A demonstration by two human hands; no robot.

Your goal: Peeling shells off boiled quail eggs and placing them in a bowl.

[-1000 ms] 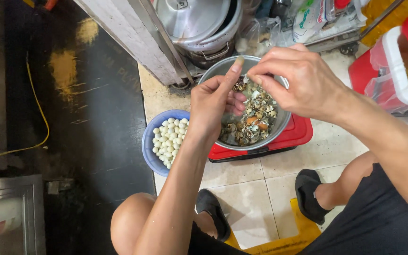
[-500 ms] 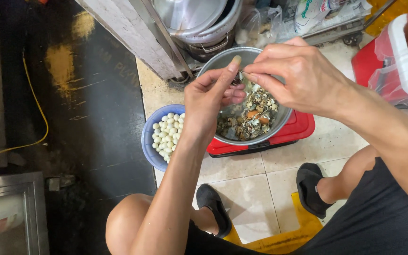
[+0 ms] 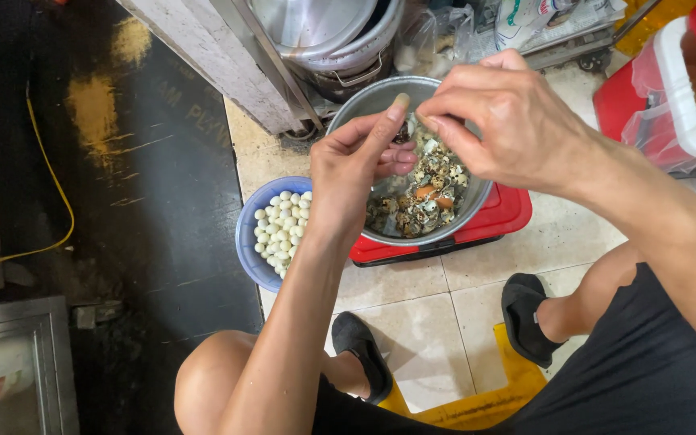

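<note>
My left hand holds a small dark speckled egg between thumb and fingers, over a metal bowl. My right hand comes in from the right, its thumb and forefinger pinched against the same egg. The metal bowl is filled with broken speckled shell pieces and stands on a red tray. To its left a blue bowl holds several small white peeled eggs. My left forearm hides part of the blue bowl.
Big metal pots and plastic bags stand at the back. A red-and-white cooler box is at the right. A yellow cable runs across the dark floor on the left. My feet in black slippers rest on pale tiles.
Both hands stay over the metal bowl, working at the small egg. They have drifted slightly right and up in the view.
</note>
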